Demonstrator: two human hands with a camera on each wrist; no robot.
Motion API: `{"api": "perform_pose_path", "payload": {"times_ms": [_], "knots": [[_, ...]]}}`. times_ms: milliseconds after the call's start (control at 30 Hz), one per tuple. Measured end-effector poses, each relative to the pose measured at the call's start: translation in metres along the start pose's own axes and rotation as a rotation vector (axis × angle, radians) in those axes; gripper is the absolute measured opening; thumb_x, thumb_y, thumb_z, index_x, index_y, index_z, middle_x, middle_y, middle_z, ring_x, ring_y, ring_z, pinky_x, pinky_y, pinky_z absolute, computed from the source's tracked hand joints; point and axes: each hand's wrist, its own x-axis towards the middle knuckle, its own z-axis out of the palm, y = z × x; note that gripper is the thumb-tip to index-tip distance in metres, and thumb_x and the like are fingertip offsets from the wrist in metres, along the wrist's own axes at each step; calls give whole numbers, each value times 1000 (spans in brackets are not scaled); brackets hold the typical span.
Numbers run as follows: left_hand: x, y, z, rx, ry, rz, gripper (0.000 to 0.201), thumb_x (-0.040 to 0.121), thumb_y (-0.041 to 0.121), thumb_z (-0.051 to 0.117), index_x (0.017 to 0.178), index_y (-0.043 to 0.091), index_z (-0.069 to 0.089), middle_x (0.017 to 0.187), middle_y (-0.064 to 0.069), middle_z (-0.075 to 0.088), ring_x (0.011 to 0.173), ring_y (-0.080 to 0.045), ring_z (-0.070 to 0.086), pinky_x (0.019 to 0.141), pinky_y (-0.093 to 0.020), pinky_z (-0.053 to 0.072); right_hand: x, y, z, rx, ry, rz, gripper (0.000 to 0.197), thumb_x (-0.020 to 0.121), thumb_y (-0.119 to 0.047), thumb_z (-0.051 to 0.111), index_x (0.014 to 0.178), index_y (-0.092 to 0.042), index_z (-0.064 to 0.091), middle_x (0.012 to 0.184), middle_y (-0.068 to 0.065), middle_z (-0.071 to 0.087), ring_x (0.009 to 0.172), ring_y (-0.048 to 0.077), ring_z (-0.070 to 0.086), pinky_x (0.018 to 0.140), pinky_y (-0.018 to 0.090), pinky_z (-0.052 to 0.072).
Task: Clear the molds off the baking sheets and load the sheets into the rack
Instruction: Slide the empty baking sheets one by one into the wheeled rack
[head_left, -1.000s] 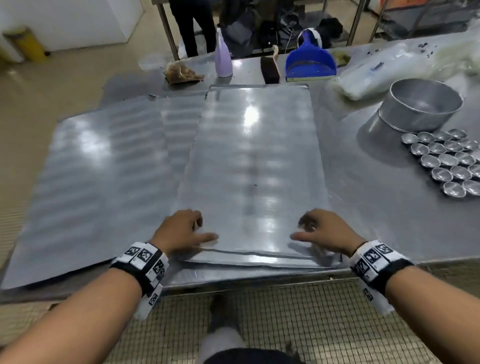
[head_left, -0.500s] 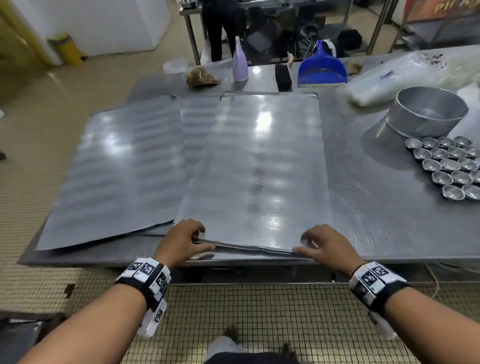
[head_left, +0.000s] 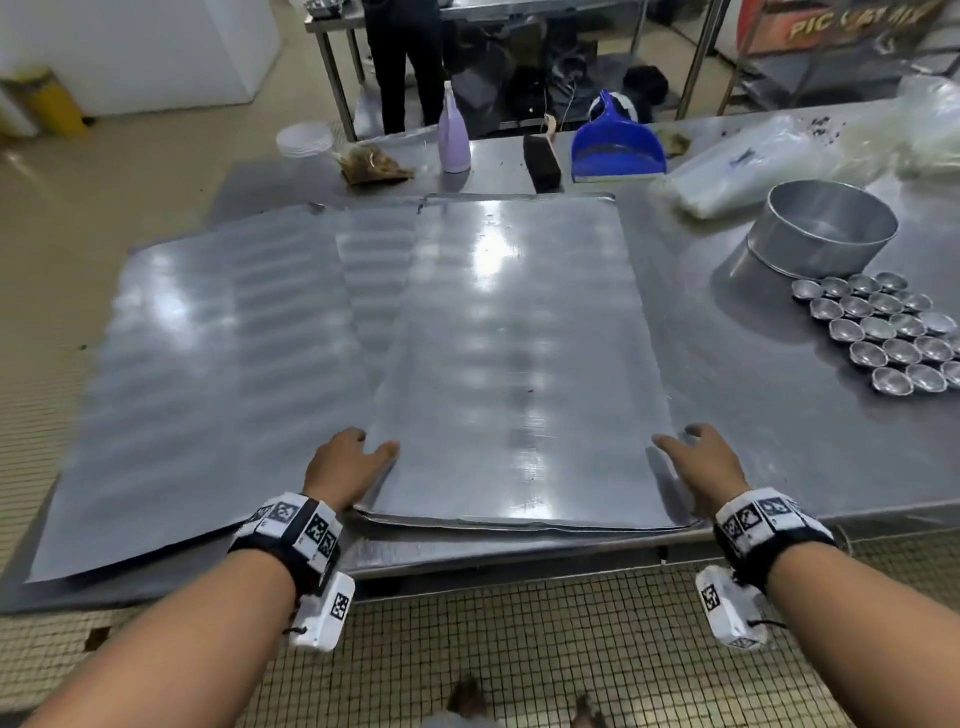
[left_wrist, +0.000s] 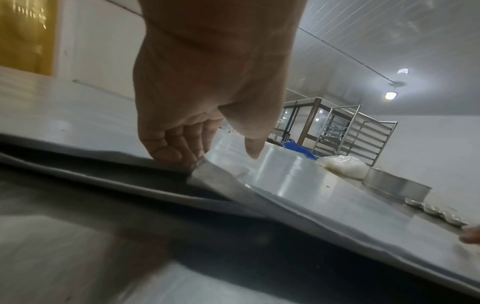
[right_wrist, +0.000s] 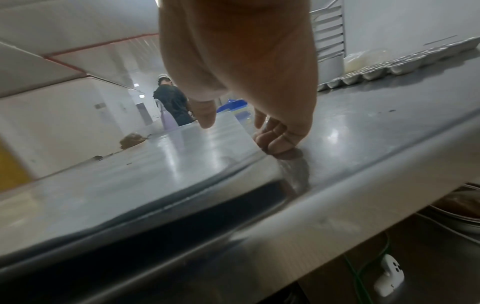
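A large bare baking sheet (head_left: 519, 353) lies on top of other sheets on the steel table (head_left: 753, 441), its near end raised a little off what lies below. My left hand (head_left: 358, 457) grips its left edge near the front corner, fingers (left_wrist: 171, 148) curled at the rim and thumb above. My right hand (head_left: 691, 452) holds the right edge the same way, fingers (right_wrist: 278, 142) touching the table beside the rim. Another sheet (head_left: 208, 374) lies to the left. Several small metal molds (head_left: 893, 332) sit in rows at the right. A tall metal rack (left_wrist: 355, 131) stands beyond the table.
A round metal pan (head_left: 826, 228) stands behind the molds. Along the far edge are a blue dustpan (head_left: 618, 145), a black brush (head_left: 540, 161), a lilac spray bottle (head_left: 453, 135) and plastic bags (head_left: 753, 166). A person (head_left: 405, 57) stands behind the table.
Both hands slid from the sheet's near edge to its side edges. The sheet came toward me and its near end lifted. My head moved back from the table.
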Motion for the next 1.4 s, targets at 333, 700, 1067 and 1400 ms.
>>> {"api": "perform_pose_path", "payload": {"times_ms": [333, 700, 1067, 1400], "knots": [[20, -6, -20, -83, 41, 105, 45, 89, 57, 61, 104, 16, 68, 107, -5, 71, 102, -31, 65, 80, -35, 48, -9, -12, -8, 205, -68, -54, 29, 87, -19, 75, 112, -9, 63, 107, 11, 71, 88, 21, 67, 80, 28, 49], [-1, 4, -11, -535, -9, -12, 76, 84, 76, 53, 80, 1, 65, 78, -13, 67, 72, -32, 62, 72, -39, 49, -9, -10, -74, -351, -26, -375, 45, 93, 5, 52, 138, 2, 51, 128, 35, 57, 118, 49, 56, 97, 44, 41], [-87, 40, 50, -605, 81, -29, 27, 95, 38, 63, 89, 12, 64, 85, -5, 70, 81, -26, 68, 63, -30, 49, 6, 45, -124, -53, -87, -360, 27, 97, -24, 59, 73, -14, 61, 63, -5, 54, 65, 17, 49, 62, 34, 38], [-154, 32, 127, -615, 107, -59, 36, 91, 49, 64, 110, 18, 60, 107, -1, 70, 99, -19, 67, 92, -44, 54, -16, 111, -129, -68, -129, -239, 28, 97, -36, 54, 85, -12, 55, 81, 4, 57, 72, 21, 49, 61, 34, 35]]}}
